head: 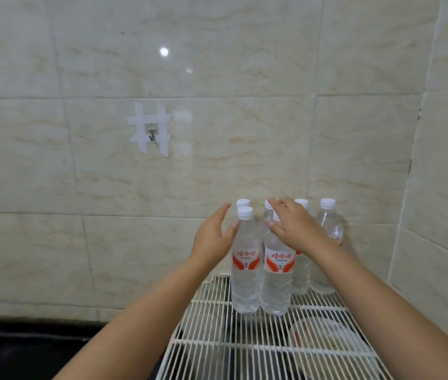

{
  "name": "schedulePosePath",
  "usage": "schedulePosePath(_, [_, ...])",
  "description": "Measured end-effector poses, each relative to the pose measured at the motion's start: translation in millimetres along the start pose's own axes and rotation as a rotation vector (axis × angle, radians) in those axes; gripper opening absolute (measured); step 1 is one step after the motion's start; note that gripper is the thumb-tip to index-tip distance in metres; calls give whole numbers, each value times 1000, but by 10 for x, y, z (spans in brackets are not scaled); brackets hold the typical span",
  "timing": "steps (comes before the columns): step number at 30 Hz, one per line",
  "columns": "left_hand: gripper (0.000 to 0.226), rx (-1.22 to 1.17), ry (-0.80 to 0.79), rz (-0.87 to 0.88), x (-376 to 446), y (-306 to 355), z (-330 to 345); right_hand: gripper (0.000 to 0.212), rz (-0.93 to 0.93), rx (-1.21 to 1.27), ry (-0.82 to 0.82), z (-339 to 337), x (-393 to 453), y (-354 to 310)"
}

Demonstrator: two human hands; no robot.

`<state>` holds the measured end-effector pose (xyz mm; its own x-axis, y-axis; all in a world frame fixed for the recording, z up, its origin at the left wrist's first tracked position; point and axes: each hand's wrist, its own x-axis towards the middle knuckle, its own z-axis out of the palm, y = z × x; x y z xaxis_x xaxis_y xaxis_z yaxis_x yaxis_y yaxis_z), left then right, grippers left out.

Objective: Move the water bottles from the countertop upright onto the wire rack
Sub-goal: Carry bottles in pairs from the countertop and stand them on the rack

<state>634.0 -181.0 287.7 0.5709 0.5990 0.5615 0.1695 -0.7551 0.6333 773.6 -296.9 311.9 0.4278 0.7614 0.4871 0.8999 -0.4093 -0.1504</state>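
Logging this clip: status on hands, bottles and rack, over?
Left hand open beside front-left clear plastic water bottle. Right hand open over the next bottle's cap. Six white caps visible, bottles upright on white wire rack. Nothing blocking.

The water bottles (246, 259) stand close together at the far end of the wire rack (258, 344), right by the tiled wall (217, 160). The side wall (442, 215) shuts in the right. The near rack is bare. Open room lies left, over the dark countertop (39, 344).
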Motion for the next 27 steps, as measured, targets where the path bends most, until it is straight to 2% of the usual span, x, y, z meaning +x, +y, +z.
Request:
schedulePosePath(3, [47,330,21,-30,-128,-281,-433,47,-115,-61,191,10,-95,-376])
schedulePosePath(6, [45,656,-34,-110,-461,-601,-988,41,-238,5,209,68,-201,-1009])
schedulePosePath(10, [46,909,-22,-145,-1088,-1079,-1916,50,-395,44,158,291,-354,-2132])
schedulePosePath(15, [50,1030,-23,-301,-2119,-1742,-3230,52,-471,165,102,842,-737,-3819])
schedulePosePath(19, [48,1069,-22,-417,-3088,-2249,-4136,46,-450,246,-57,1364,-1229,-5137])
schedulePosePath(23, [54,1044,-80,-615,-3879,-2679,-4785,46,-499,293,-216,1809,-1733,-6205])
schedulePosePath(27, [53,1007,-103,-768,-4369,-3096,-5194,50,-563,250,-354,2213,-2056,-6972])
